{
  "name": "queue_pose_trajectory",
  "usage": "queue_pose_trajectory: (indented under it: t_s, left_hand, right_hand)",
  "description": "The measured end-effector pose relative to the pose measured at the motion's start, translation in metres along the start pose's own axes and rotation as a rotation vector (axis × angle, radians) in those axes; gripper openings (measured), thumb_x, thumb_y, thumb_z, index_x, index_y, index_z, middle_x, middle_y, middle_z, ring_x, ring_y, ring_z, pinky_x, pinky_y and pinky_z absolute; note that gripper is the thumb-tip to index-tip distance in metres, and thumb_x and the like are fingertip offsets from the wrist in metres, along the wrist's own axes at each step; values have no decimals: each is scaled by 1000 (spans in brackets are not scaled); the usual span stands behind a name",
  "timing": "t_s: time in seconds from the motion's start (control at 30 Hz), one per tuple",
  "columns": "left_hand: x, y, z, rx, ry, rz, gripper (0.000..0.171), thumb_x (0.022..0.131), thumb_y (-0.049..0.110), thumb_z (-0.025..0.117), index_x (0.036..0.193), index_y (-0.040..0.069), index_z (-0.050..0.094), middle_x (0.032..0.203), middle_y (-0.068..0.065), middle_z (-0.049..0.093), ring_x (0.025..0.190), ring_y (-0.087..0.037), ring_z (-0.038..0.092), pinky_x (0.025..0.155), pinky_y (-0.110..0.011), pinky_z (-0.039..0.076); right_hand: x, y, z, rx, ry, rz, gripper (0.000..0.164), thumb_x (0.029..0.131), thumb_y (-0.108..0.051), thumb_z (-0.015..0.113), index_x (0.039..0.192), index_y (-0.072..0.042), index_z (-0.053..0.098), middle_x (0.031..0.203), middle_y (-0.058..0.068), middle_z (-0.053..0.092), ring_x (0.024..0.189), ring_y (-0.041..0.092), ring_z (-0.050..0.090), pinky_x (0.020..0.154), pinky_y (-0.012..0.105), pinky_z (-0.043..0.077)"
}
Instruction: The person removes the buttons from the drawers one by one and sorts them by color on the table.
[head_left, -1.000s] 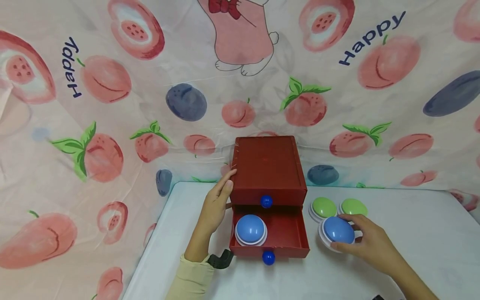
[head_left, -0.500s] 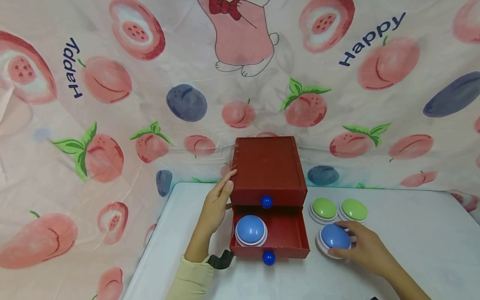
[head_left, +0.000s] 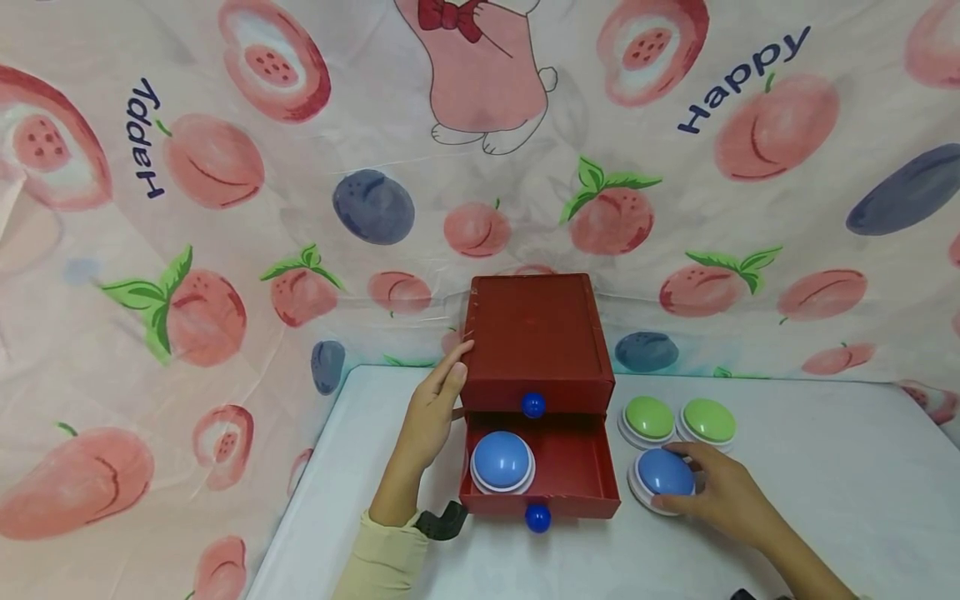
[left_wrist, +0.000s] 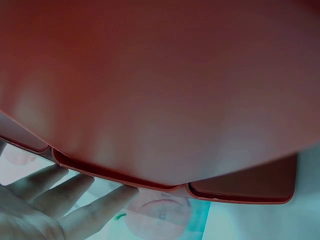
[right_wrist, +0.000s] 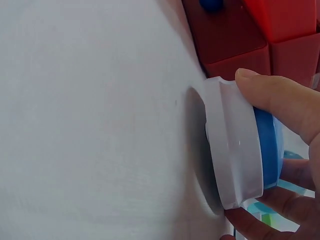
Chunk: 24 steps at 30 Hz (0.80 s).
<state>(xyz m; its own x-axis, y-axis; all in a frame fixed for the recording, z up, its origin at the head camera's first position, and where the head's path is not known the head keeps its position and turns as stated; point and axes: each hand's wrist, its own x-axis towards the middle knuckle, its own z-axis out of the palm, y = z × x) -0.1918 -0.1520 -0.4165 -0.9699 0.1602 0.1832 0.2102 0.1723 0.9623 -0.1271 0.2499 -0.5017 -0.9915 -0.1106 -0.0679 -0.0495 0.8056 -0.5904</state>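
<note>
Blue-domed and white-based, one button [head_left: 662,472] is gripped by the right hand [head_left: 722,492] just right of the red drawer [head_left: 573,462], its rim partly hidden. The left hand [head_left: 429,412], straight-fingered, touches the cabinet [head_left: 536,333]; the left wrist view crops that hand.
</note>
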Motion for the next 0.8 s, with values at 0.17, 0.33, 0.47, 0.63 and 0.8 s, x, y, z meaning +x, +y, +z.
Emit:
queue_pose_trajectory:
  t_s: [0.17,0.33,0.47,0.63,0.8]
  left_hand:
    - [0,0,0,8,6,-3,43,108,49,44,150,42,47,156,-3,47,132,-36,57,92,-56,58]
    - [0,2,1,12,7,-3,43,108,49,44,150,42,47,156,-3,46,132,-35,56,92,-56,58]
    - [-1,3,1,10,6,-4,43,108,49,44,150,43,47,156,-3,47,131,-35,57,92,-55,58]
    - [-1,2,1,6,4,-1,43,108,48,44,151,41,47,156,-3,46,131,-35,57,92,-55,58]
    - [-1,3,1,11,6,0,43,108,49,44,151,42,47,157,-3,46,133,-35,57,91,-56,58]
  right_hand:
    - [1,3,1,-7,10,-21,91,67,-56,91,136,-7,58,129,21,65,107,33,66,83,54,60]
    - [3,3,1,-29,16,-37,90,67,-57,91,135,-7,59,127,21,66,106,33,66,83,54,60]
    - [3,3,0,-35,27,-60,89,66,-54,92,133,-6,60,124,20,67,104,32,66,81,54,60]
    - [2,3,0,-33,46,-77,89,63,-53,94,132,-7,61,122,17,68,102,30,66,81,52,59]
    - [2,5,-1,-28,43,-83,90,63,-51,95,133,-7,61,123,19,68,103,32,67,82,53,59]
